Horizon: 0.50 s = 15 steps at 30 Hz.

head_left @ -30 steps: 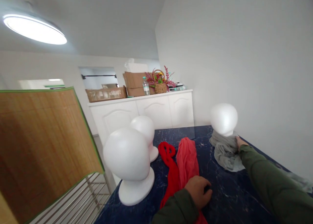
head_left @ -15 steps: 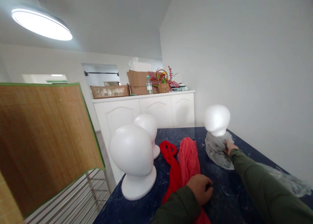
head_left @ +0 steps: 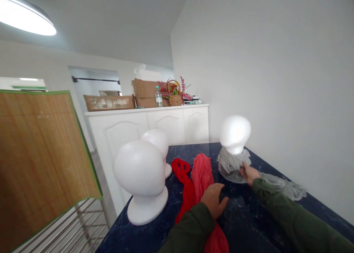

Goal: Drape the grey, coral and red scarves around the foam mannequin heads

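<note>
My right hand (head_left: 248, 173) grips the grey scarf (head_left: 231, 165) wound around the base of a white foam head (head_left: 235, 133) at the far right of the dark blue marble table (head_left: 249, 216). The scarf's loose end (head_left: 284, 186) trails to the right along the table. My left hand (head_left: 213, 199) hovers with fingers apart over the coral scarf (head_left: 202, 174), next to a darker red scarf (head_left: 186, 184). Both arms wear green sleeves.
Two more white foam heads, a large one (head_left: 140, 179) and a smaller one (head_left: 156, 146), stand at the table's left. A bamboo screen (head_left: 38, 157) leans over a metal rack (head_left: 74, 227) on the left. A white cabinet (head_left: 149, 127) holds boxes, a bottle and a flower basket.
My right hand pulled the grey scarf and foam head nearer and leftward. My left hand lifted from a closed rest on the coral scarf and spread its fingers.
</note>
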Motion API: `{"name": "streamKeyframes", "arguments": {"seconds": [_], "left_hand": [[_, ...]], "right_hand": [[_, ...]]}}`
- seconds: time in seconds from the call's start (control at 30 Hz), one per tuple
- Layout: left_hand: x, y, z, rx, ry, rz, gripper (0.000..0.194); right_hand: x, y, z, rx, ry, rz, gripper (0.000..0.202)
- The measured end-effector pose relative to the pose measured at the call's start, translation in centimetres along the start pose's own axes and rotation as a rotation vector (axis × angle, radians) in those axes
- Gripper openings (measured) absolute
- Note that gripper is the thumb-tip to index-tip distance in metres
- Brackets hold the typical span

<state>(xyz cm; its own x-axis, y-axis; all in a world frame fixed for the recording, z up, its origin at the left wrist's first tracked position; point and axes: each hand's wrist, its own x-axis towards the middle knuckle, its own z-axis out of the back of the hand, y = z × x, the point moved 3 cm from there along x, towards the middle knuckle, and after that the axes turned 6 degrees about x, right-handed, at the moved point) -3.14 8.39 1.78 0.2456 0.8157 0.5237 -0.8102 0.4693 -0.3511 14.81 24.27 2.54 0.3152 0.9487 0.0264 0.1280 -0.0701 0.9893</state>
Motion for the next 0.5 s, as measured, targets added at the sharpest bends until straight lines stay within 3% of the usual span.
{"name": "streamKeyframes", "arguments": {"seconds": [0.13, 0.23, 0.33, 0.5], "left_hand": [[0.1, -0.2, 0.1, -0.002, -0.150, 0.054, 0.069], [0.1, -0.2, 0.0, -0.043, -0.327, 0.199, 0.085], [0.1, -0.4, 0.6, -0.143, -0.510, 0.326, 0.075], [0.6, -0.9, 3.1, -0.480, -0.592, 0.203, 0.041]], "right_hand": [[-5.8, -1.0, -0.1, 0.203, 0.112, -0.109, 0.015], [-11.1, -1.5, -0.6, 0.416, 0.227, -0.142, 0.018], [-14.8, -0.9, -1.0, 0.545, 0.248, -0.174, 0.018], [-14.9, 1.7, 0.4, 0.612, 0.162, -0.191, 0.008]]}}
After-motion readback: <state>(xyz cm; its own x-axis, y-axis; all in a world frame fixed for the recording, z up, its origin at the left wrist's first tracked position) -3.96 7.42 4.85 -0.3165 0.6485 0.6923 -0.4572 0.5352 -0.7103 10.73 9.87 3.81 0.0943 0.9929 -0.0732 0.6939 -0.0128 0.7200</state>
